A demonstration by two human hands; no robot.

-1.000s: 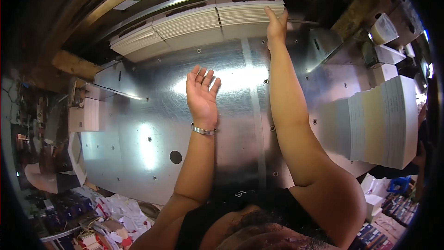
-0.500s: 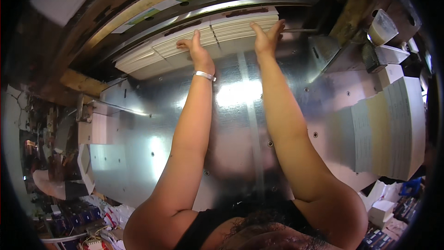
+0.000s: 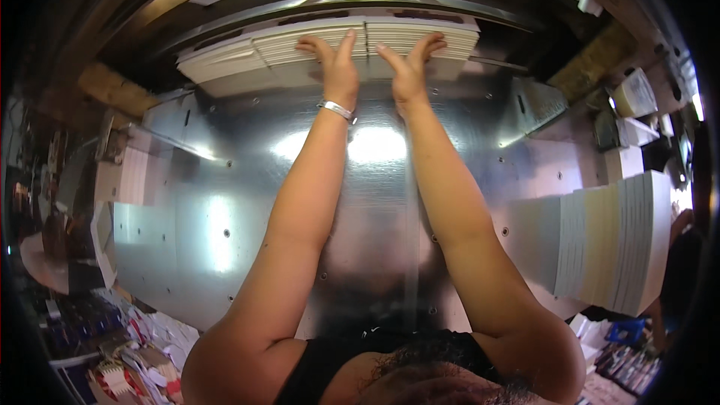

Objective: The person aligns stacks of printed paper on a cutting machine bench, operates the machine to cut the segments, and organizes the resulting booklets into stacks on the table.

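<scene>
Stacks of cream-edged paper or booklets point(image 3: 281, 46) stand in a row at the far side of a shiny metal table point(image 3: 367, 202), below a long metal bar. My left hand point(image 3: 339, 71), with a silver band on its wrist, is open at the front of the row, left of a dark gap between stacks. My right hand point(image 3: 409, 79) is open just right of that gap, fingers and thumb spread. Both hands are at the stacks' front edges; whether they press on them I cannot tell. Neither hand grips anything.
A tall leaning stack of grey, white and yellowish sheets point(image 3: 611, 244) stands on the right. Beyond it are a clear plastic cup point(image 3: 635, 94) and part of another person's arm point(image 3: 681, 221). Metal side guides point(image 3: 534, 109) flank the back. Paper scraps point(image 3: 161, 334) lie lower left.
My right hand has moved left along the row, from its right end toward the gap, and is closer to my left hand. The view has shifted, and another person's arm shows at right.
</scene>
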